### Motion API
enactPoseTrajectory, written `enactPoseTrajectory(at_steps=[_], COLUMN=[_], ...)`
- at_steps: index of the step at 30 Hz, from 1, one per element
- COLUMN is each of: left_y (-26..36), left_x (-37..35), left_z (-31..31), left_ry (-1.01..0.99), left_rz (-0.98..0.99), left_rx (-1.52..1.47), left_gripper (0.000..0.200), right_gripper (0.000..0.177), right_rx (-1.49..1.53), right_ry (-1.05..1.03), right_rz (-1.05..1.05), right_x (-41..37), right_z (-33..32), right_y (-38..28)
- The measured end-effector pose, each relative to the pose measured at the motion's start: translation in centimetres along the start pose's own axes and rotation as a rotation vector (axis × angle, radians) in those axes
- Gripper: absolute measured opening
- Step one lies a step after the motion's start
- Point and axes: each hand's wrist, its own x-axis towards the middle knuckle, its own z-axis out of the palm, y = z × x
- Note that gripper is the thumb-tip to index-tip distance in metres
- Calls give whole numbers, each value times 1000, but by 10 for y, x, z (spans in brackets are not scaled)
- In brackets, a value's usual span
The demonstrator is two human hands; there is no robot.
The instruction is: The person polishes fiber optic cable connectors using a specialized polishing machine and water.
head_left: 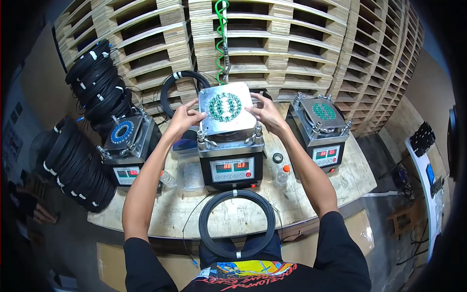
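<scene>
A square metal plate (pixel 208 127) with green fittings set in a round pattern is over the middle machine (pixel 233 151). My left hand (pixel 186 118) grips its left edge between thumb and fingers. On the opposite edge, my right hand (pixel 266 113) pinches it the same way. Whether the plate rests on the machine or is lifted off it cannot be made out. Metal corner clamps (pixel 206 141) stand at the machine's front, above a panel (pixel 232 170) with lit red digits. A coil of black cable (pixel 203 221) lies at the table's front edge, near my body.
Similar machines stand at left (pixel 129 146) and right (pixel 323 131). Black cable coils (pixel 73 165) are stacked at far left. Clear bottles (pixel 282 176), a black ring (pixel 278 157) and a plastic box (pixel 190 173) sit on the wooden table (pixel 311 194). Pallets (pixel 287 44) rise behind.
</scene>
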Motion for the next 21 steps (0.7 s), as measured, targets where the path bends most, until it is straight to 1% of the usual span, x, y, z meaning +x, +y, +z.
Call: enactPoseTrajectory(at_steps=[2, 3, 4, 6, 7, 8, 10, 12, 13, 16, 18, 19, 21], left_y=[12, 14, 11, 7, 5, 4, 7, 11, 11, 7, 3, 4, 2], left_x=[-4, -6, -3, 0, 1, 2, 3, 3, 3, 5, 6, 5, 1], left_z=[4, 6, 3, 1, 1, 0, -2, -3, -3, -4, -4, -3, -2], left_ry=[-17, -38, -75, -74, -72, -71, -65, -125, -121, -150, -162, -160, -156], left_rz=[-19, -43, -45, -97, -105, -140, -172, -264, -261, -277, -297, -310, -293], left_rx=[-15, -26, 6, 47, 45, 79, 113, 180, 178, 189, 179, 191, 162], left_gripper=[80, 81, 82, 81, 81, 80, 79, 82, 82, 80, 79, 78, 77], right_gripper=[69, 72, 72, 71, 72, 71, 62, 62, 61, 60, 58, 58, 59], right_rx=[-20, -9, -9, -113, -92, -132, -148, -131, -116, -135, -221, -213, -179], right_ry=[43, 13, 15, 49, 50, 29, 62, 35, 13, 29, 19, 25, -10], right_rz=[47, 49, 57, 29, 26, 30, 56, 46, 33, 21, 45, 82, 77], right_x=[3, 4, 3, 2, 2, 2, 4, 3, 3, 3, 4, 4, 1], right_z=[-6, -8, -10, -11, -10, -11, -11, -11, -12, -12, -15, -14, -15], right_y=[19, 23, 29, 35, 36, 36, 44, 48, 48, 52, 52, 51, 51])
